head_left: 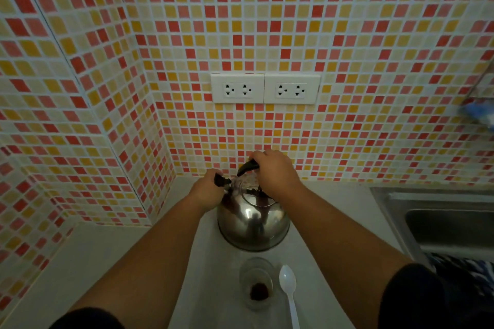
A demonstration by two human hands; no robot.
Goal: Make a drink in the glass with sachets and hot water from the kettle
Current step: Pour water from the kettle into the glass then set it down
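Observation:
A shiny steel kettle [254,224] stands on the white counter [219,275], close to the tiled wall. My right hand [272,171] grips its black handle from above. My left hand [208,189] is closed on a black knob at the kettle's left top, with what looks like a clear lid under it. Nearer to me stands a clear glass [258,283] with dark brown powder at its bottom. A white plastic spoon [290,294] lies just right of the glass. No sachet is in view.
A steel sink [441,219] is set into the counter at the right. Two white double sockets [264,88] sit on the mosaic wall above the kettle. A tiled side wall closes the left. Something blue [478,112] hangs at the right edge.

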